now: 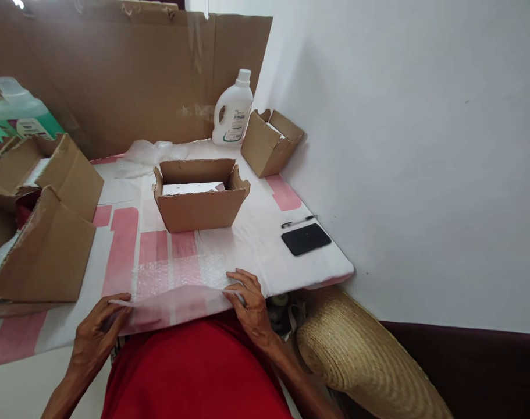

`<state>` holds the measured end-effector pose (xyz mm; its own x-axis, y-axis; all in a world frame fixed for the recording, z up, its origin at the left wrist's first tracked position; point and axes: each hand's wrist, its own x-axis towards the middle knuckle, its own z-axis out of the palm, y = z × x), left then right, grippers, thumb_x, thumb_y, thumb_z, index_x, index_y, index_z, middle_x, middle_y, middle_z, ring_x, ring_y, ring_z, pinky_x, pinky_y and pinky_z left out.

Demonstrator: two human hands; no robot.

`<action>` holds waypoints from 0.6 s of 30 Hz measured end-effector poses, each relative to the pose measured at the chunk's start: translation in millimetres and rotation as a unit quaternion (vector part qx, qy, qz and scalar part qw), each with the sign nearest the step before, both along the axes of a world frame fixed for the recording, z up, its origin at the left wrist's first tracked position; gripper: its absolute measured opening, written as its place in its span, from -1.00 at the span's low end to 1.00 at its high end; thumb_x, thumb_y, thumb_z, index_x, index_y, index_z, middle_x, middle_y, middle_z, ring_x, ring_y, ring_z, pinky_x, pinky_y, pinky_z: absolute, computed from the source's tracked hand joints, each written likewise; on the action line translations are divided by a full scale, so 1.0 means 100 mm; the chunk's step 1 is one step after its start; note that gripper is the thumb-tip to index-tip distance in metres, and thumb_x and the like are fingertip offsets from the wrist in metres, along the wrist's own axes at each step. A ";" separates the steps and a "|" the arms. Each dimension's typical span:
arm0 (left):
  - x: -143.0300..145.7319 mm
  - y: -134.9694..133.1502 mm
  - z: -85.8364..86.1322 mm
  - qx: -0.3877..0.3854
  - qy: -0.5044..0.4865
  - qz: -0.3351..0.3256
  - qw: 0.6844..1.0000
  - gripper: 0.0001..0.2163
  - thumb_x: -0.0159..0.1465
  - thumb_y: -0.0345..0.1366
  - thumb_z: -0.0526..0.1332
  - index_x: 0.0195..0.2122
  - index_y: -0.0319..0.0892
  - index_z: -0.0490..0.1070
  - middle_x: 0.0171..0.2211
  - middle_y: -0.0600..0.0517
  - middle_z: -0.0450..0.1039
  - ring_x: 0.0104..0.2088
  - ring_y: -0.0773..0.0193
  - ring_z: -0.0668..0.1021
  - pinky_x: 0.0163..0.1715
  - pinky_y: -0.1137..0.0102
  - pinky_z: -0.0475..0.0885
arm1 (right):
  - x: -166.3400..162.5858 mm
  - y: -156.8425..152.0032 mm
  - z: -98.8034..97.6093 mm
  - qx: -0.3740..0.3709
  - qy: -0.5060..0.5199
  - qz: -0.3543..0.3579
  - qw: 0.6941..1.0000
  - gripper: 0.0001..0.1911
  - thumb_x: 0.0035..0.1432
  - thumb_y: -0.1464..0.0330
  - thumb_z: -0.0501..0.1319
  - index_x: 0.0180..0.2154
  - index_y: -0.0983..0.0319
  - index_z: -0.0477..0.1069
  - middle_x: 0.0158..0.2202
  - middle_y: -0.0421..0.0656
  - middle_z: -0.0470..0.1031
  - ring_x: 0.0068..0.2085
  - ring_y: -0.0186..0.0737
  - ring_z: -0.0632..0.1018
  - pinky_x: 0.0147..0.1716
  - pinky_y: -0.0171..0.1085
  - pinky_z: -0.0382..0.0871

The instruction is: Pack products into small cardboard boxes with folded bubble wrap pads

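Note:
A sheet of clear bubble wrap (177, 279) lies on the near edge of the white-and-pink table (265, 244), its front part lifted and hanging toward me. My left hand (96, 334) pinches the sheet's left corner. My right hand (247, 305) grips its right corner with curled fingers. Just behind the sheet stands an open cardboard box (199, 201) with a white flat item inside.
A white detergent bottle (233, 110) and a small tilted cardboard box (270, 142) stand at the back by the wall. Larger open cartons (42, 233) crowd the left. A black phone (306, 238) and pen (297, 221) lie at right. A straw hat (360, 355) sits below the table edge.

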<state>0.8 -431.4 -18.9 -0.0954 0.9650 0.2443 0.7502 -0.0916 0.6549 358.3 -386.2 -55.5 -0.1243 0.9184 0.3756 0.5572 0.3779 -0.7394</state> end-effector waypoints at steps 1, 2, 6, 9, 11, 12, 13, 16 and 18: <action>0.02 0.00 0.00 0.001 0.005 0.021 1.000 -0.72 0.26 0.01 0.23 -0.36 -0.07 0.56 -0.20 -0.02 0.58 -0.20 0.19 0.63 -0.12 0.35 0.54 | -0.03 0.01 0.01 -0.009 0.001 -0.017 1.000 -0.83 0.31 0.38 0.18 -0.32 0.16 0.53 -0.04 -0.03 0.58 0.12 0.03 0.46 0.12 0.09 0.38; 0.04 -0.01 -0.01 0.003 0.009 0.042 0.999 -0.70 0.25 0.04 0.24 -0.38 -0.08 0.55 -0.22 -0.02 0.56 -0.21 0.19 0.62 -0.13 0.35 0.54 | -0.06 0.02 0.02 -0.017 -0.001 -0.033 0.999 -0.82 0.32 0.35 0.20 -0.35 0.16 0.51 -0.06 -0.02 0.58 0.11 0.04 0.46 0.10 0.09 0.39; 0.13 0.00 -0.06 0.008 0.013 0.083 0.996 -0.68 0.26 0.06 0.22 -0.38 -0.09 0.53 -0.21 -0.01 0.52 -0.19 0.20 0.59 -0.10 0.33 0.53 | -0.14 0.04 0.07 -0.035 -0.027 -0.064 0.997 -0.80 0.33 0.33 0.20 -0.39 0.17 0.44 -0.04 0.00 0.55 0.07 0.05 0.47 0.06 0.09 0.38; 0.20 0.01 -0.08 0.018 0.017 0.098 0.995 -0.70 0.28 0.02 0.21 -0.36 -0.10 0.51 -0.16 -0.02 0.49 -0.15 0.19 0.57 -0.10 0.31 0.52 | -0.18 0.04 0.09 -0.036 -0.036 -0.073 0.996 -0.81 0.34 0.33 0.20 -0.37 0.17 0.42 -0.02 0.01 0.53 0.06 0.04 0.46 0.05 0.07 0.37; 0.23 0.02 -0.08 0.029 0.031 0.101 0.994 -0.71 0.29 0.01 0.20 -0.35 -0.10 0.49 -0.12 -0.04 0.47 -0.12 0.17 0.56 -0.09 0.27 0.52 | -0.20 0.05 0.10 -0.034 -0.037 -0.081 0.995 -0.81 0.35 0.33 0.19 -0.37 0.18 0.40 -0.04 0.00 0.53 0.05 0.04 0.46 0.04 0.05 0.36; 0.25 0.02 -0.08 0.032 0.039 0.101 0.994 -0.71 0.29 0.00 0.19 -0.35 -0.11 0.49 -0.11 -0.05 0.47 -0.11 0.15 0.56 -0.08 0.26 0.51 | -0.20 0.05 0.10 -0.033 -0.038 -0.086 0.995 -0.81 0.35 0.33 0.19 -0.36 0.18 0.40 -0.05 0.00 0.54 0.04 0.03 0.46 0.03 0.05 0.36; 0.26 0.02 -0.08 0.035 0.048 0.101 0.993 -0.71 0.30 0.00 0.19 -0.35 -0.11 0.49 -0.11 -0.06 0.47 -0.11 0.14 0.56 -0.08 0.24 0.51 | -0.21 0.06 0.11 -0.032 -0.039 -0.092 0.995 -0.82 0.35 0.33 0.19 -0.36 0.18 0.40 -0.06 0.00 0.54 0.03 0.03 0.46 0.03 0.04 0.35; 0.27 0.02 -0.09 0.048 0.073 0.094 0.992 -0.72 0.32 -0.02 0.17 -0.33 -0.12 0.47 -0.11 -0.08 0.46 -0.10 0.12 0.55 -0.07 0.21 0.50 | -0.25 0.07 0.12 -0.033 -0.046 -0.105 0.993 -0.80 0.36 0.31 0.20 -0.36 0.19 0.38 -0.08 -0.01 0.54 0.01 0.02 0.46 0.01 0.02 0.33; 0.28 0.02 -0.10 0.058 0.090 0.093 0.990 -0.72 0.33 -0.03 0.16 -0.32 -0.13 0.45 -0.11 -0.10 0.46 -0.09 0.09 0.54 -0.07 0.17 0.50 | -0.27 0.09 0.12 -0.037 -0.053 -0.110 0.992 -0.79 0.37 0.30 0.19 -0.37 0.19 0.37 -0.08 -0.01 0.53 0.01 0.02 0.46 0.00 0.01 0.32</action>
